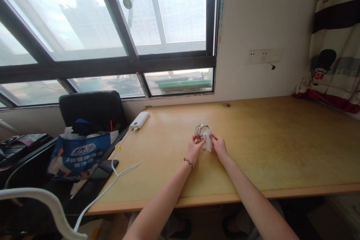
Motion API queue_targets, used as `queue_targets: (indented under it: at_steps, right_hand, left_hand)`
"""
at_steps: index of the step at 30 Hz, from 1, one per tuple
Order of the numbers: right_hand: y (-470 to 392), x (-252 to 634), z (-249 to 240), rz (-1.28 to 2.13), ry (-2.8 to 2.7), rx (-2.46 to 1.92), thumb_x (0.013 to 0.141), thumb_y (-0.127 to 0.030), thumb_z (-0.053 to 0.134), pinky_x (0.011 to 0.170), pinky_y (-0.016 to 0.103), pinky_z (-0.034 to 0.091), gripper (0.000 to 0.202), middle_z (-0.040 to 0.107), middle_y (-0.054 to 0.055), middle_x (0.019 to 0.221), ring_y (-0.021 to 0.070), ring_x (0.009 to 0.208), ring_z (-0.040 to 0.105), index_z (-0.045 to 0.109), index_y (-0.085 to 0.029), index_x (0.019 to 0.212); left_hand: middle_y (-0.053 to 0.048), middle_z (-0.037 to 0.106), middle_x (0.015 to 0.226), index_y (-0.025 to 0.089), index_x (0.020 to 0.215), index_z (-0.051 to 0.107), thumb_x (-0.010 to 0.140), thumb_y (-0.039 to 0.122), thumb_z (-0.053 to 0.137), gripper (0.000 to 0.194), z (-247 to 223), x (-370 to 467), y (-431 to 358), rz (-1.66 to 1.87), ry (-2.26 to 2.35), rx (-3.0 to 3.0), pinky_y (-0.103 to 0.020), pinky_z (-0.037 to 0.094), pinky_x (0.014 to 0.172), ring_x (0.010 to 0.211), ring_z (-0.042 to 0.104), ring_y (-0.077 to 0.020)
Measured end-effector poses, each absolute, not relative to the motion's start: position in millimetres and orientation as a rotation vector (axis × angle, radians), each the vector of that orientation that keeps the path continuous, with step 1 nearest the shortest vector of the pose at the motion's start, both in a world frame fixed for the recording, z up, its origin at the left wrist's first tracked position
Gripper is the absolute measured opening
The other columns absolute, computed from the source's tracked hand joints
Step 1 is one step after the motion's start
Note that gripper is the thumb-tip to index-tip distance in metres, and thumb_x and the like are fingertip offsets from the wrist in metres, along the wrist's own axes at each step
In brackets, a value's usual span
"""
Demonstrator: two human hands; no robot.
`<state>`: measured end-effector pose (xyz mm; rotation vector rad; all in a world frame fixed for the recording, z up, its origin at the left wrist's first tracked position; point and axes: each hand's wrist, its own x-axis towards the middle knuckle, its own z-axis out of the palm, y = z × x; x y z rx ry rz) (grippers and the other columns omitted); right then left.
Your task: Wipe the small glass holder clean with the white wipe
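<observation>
Above the wooden table, my left hand [195,145] has its fingers closed round the lower left side of a shiny silvery ring-shaped thing [200,129], which looks like bangles or a wire coil. Its exact kind is too small to make out. A piece of thin white tissue [208,143] lies against the ring's right side. My right hand [218,144] pinches that tissue at its upper right edge, close to my left fingertips. Part of the ring's lower rim is hidden behind the tissue and my fingers. A beaded bracelet [188,163] circles my left wrist.
The wooden table [281,150] reaches to the wall. A white power bank [140,120] with white cables [123,173] lies at its left edge. Beyond that edge stands a black chair [91,108] holding a blue bag [77,157]. A white curved tube [42,197] crosses the lower left.
</observation>
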<state>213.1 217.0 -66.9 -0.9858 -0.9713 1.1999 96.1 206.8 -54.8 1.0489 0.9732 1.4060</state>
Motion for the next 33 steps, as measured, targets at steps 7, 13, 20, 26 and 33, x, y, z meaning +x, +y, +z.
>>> queue_targets:
  at_steps: [7, 13, 20, 26, 33]
  right_hand:
    - [214, 218, -62, 1.035, -1.148, -1.146, 0.066, -0.039, 0.056, 0.063, 0.029, 0.045, 0.032, 0.067, 0.006, 0.076, 0.0204, 0.069, 0.060, 0.064, -0.013, 0.085]
    - [201, 221, -48, 0.573, -1.209, -1.360, 0.073, -0.036, 0.047, 0.073, 0.031, 0.040, 0.030, 0.066, 0.009, 0.082, 0.0222, 0.075, 0.057, 0.063, -0.017, 0.090]
    - [213, 224, -56, 0.995, -1.035, -1.126, 0.061, -0.029, 0.060, 0.069, 0.030, 0.044, 0.031, 0.066, 0.006, 0.085, 0.0213, 0.078, 0.057, 0.062, -0.018, 0.089]
    - [224, 228, -75, 1.173, -0.965, -1.173, 0.053, -0.023, 0.063, 0.060, 0.028, 0.043, 0.028, 0.065, 0.004, 0.073, 0.0194, 0.068, 0.058, 0.061, -0.014, 0.079]
    - [214, 226, -69, 0.509, -1.253, -1.573, 0.073, -0.029, 0.045, 0.059, 0.026, 0.038, 0.019, 0.062, 0.006, 0.065, 0.0179, 0.061, 0.055, 0.059, -0.019, 0.067]
  left_hand:
    - [-0.007, 0.059, 0.092, 0.014, 0.084, 0.045, 0.061, 0.028, 0.069, 0.035, -54, 99, 201, 1.401, 0.943, 1.219, -0.032, 0.050, 0.074, 0.085, 0.060, -0.0180]
    - [-0.007, 0.059, 0.089, 0.013, 0.082, 0.048, 0.063, 0.031, 0.066, 0.032, -51, 102, 197, 1.312, 0.975, 1.219, -0.033, 0.052, 0.070, 0.080, 0.061, -0.0184]
    - [-0.007, 0.060, 0.091, 0.014, 0.086, 0.051, 0.066, 0.032, 0.064, 0.030, -47, 103, 192, 1.314, 0.958, 1.237, -0.032, 0.051, 0.071, 0.080, 0.061, -0.0178]
    - [-0.006, 0.062, 0.088, 0.016, 0.090, 0.052, 0.066, 0.029, 0.064, 0.030, -47, 105, 187, 1.273, 0.992, 1.417, -0.030, 0.050, 0.072, 0.080, 0.061, -0.0170]
    - [-0.005, 0.062, 0.085, 0.016, 0.092, 0.053, 0.068, 0.033, 0.061, 0.030, -42, 103, 187, 1.262, 1.007, 1.493, -0.026, 0.049, 0.065, 0.074, 0.061, -0.0158]
